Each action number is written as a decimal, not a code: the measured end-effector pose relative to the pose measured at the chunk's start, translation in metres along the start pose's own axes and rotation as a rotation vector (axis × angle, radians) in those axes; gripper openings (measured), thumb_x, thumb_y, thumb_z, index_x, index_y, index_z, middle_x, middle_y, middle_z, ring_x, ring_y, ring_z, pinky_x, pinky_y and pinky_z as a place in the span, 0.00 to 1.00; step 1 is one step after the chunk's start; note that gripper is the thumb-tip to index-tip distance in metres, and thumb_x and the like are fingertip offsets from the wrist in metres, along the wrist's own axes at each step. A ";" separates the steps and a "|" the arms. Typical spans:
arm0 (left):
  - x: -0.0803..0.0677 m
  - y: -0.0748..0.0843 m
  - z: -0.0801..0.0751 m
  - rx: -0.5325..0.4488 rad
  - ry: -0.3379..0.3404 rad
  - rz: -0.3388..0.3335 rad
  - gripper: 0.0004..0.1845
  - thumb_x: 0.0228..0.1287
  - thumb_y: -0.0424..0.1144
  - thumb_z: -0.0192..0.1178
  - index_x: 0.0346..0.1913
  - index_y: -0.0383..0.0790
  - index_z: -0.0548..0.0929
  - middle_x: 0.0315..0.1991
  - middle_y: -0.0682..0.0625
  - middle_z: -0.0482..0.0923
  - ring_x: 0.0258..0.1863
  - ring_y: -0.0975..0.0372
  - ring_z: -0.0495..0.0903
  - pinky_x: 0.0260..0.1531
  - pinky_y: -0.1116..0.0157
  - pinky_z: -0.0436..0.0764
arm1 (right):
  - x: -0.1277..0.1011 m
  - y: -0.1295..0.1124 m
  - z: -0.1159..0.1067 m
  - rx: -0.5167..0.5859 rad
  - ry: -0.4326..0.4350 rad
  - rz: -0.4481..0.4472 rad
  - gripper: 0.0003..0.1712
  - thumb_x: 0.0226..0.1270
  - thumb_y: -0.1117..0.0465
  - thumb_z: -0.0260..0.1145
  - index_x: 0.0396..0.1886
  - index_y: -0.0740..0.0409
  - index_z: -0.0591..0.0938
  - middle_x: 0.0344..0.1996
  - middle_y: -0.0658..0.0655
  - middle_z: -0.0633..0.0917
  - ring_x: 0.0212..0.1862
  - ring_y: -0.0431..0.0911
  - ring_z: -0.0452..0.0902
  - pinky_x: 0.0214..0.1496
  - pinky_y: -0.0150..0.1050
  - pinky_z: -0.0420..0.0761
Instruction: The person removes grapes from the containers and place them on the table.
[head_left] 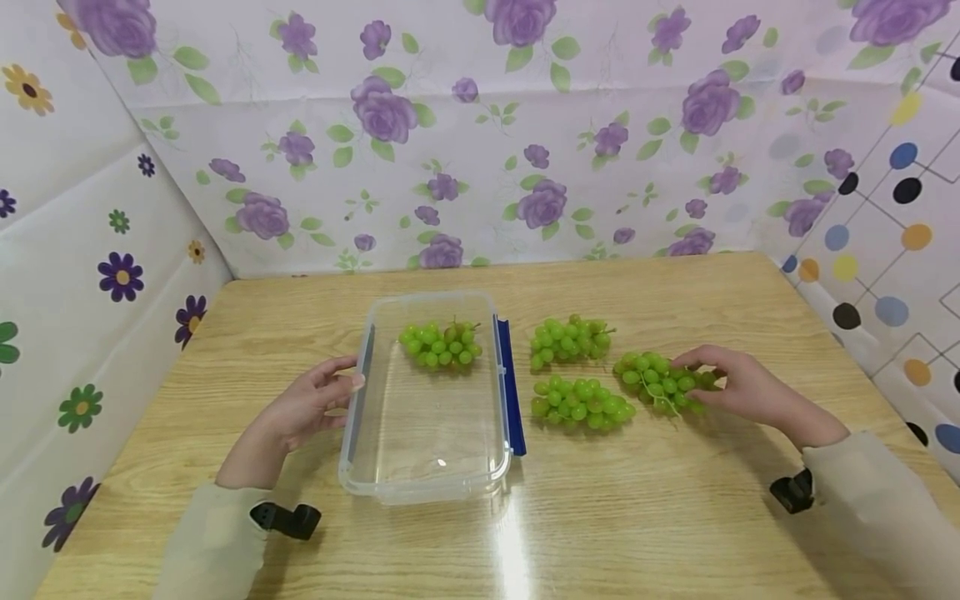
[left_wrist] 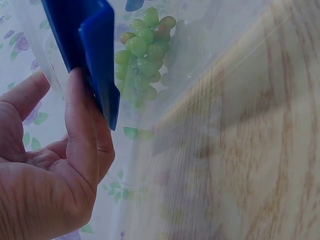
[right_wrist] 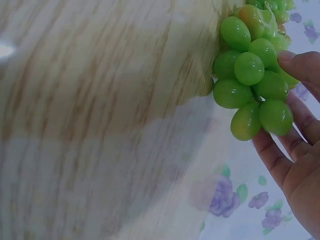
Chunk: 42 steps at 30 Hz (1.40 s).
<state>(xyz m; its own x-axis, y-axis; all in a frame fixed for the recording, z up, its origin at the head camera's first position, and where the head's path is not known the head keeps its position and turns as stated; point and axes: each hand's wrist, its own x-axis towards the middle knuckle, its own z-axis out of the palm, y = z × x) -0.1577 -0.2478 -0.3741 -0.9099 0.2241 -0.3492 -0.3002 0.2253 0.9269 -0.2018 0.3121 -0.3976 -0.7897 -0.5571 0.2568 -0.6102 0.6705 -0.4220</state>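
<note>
A clear plastic food container (head_left: 442, 493) stands lidless on the table, with one bunch of green grapes (head_left: 441, 344) at its far end. My left hand (head_left: 315, 404) holds its left side, thumb at the rim and fingers against the blue side flap (left_wrist: 97, 50). On the right, my right hand (head_left: 738, 387) grips the right end of another grape bunch (head_left: 656, 383) between thumb and fingers. The right wrist view shows the fingers (right_wrist: 274, 155) beneath these grapes (right_wrist: 248, 68) and the thumb over them. Another blue flap (head_left: 512, 387) hangs from the container's right side.
Two more grape bunches, one farther back (head_left: 567, 340) and one nearer (head_left: 581, 402), lie between the container and my right hand. Behind the wooden table (head_left: 637, 517) hangs a flowered cloth (head_left: 465, 167), with patterned cloths at both sides.
</note>
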 end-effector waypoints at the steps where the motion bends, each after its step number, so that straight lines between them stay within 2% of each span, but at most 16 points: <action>1: 0.000 0.000 0.000 0.000 0.002 -0.001 0.37 0.71 0.46 0.51 0.75 0.36 0.47 0.50 0.46 0.69 0.44 0.63 0.77 0.43 0.65 0.79 | 0.000 -0.001 0.000 -0.001 0.000 0.001 0.25 0.50 0.73 0.73 0.50 0.56 0.80 0.45 0.56 0.83 0.44 0.38 0.76 0.36 0.36 0.77; 4: 0.000 0.000 0.000 -0.001 0.007 -0.004 0.37 0.71 0.46 0.52 0.74 0.37 0.47 0.49 0.46 0.69 0.44 0.63 0.77 0.43 0.65 0.79 | 0.001 -0.003 -0.001 -0.010 0.003 -0.013 0.25 0.50 0.72 0.73 0.50 0.56 0.81 0.45 0.56 0.83 0.45 0.41 0.76 0.36 0.36 0.76; 8: 0.000 0.001 0.000 -0.001 0.007 -0.006 0.38 0.71 0.46 0.52 0.74 0.36 0.47 0.48 0.47 0.69 0.42 0.64 0.76 0.43 0.65 0.79 | 0.002 -0.006 -0.003 -0.037 0.010 -0.051 0.25 0.48 0.72 0.74 0.49 0.56 0.81 0.46 0.56 0.83 0.46 0.41 0.74 0.37 0.37 0.76; 11: -0.001 0.000 0.000 0.000 0.007 -0.005 0.38 0.71 0.46 0.52 0.74 0.36 0.47 0.48 0.48 0.69 0.42 0.64 0.76 0.42 0.65 0.79 | 0.003 -0.007 -0.004 -0.050 0.012 -0.069 0.26 0.48 0.71 0.75 0.49 0.56 0.81 0.47 0.56 0.82 0.47 0.41 0.73 0.37 0.40 0.76; 16: 0.000 0.000 0.000 0.001 0.007 -0.005 0.37 0.71 0.46 0.52 0.74 0.36 0.48 0.47 0.49 0.69 0.42 0.64 0.76 0.42 0.65 0.79 | 0.004 -0.011 -0.005 -0.059 0.025 -0.077 0.26 0.47 0.71 0.75 0.49 0.56 0.81 0.47 0.56 0.81 0.47 0.49 0.75 0.39 0.46 0.77; 22: 0.000 0.000 0.001 0.003 -0.003 0.001 0.37 0.71 0.46 0.52 0.74 0.36 0.47 0.46 0.51 0.69 0.41 0.66 0.76 0.41 0.66 0.78 | 0.007 -0.018 -0.006 -0.065 0.028 -0.086 0.27 0.46 0.72 0.75 0.50 0.59 0.80 0.47 0.57 0.81 0.48 0.50 0.75 0.42 0.50 0.78; 30: 0.000 -0.001 -0.001 0.000 0.006 -0.006 0.37 0.71 0.47 0.51 0.74 0.37 0.47 0.51 0.45 0.69 0.44 0.63 0.76 0.42 0.66 0.79 | 0.019 -0.026 -0.009 -0.028 -0.036 -0.054 0.26 0.51 0.72 0.72 0.53 0.62 0.79 0.50 0.60 0.81 0.52 0.56 0.75 0.47 0.54 0.77; 35: 0.000 -0.001 -0.001 0.006 0.012 -0.012 0.38 0.71 0.48 0.52 0.74 0.37 0.47 0.53 0.43 0.68 0.45 0.62 0.76 0.43 0.65 0.78 | 0.024 -0.030 -0.011 -0.003 -0.056 -0.059 0.26 0.52 0.71 0.72 0.53 0.61 0.79 0.50 0.59 0.80 0.52 0.56 0.75 0.47 0.55 0.77; 42: 0.000 0.000 0.000 0.001 0.007 -0.003 0.38 0.71 0.47 0.52 0.74 0.37 0.47 0.50 0.48 0.70 0.41 0.65 0.77 0.41 0.67 0.79 | 0.029 -0.035 -0.010 0.005 -0.051 -0.070 0.24 0.55 0.68 0.71 0.53 0.61 0.79 0.50 0.59 0.81 0.51 0.55 0.76 0.47 0.56 0.78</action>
<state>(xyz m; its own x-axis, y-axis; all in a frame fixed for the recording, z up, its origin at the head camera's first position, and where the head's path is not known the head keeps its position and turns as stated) -0.1572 -0.2476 -0.3741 -0.9110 0.2167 -0.3509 -0.3027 0.2268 0.9257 -0.2036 0.2772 -0.3665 -0.7409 -0.6267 0.2416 -0.6634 0.6264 -0.4093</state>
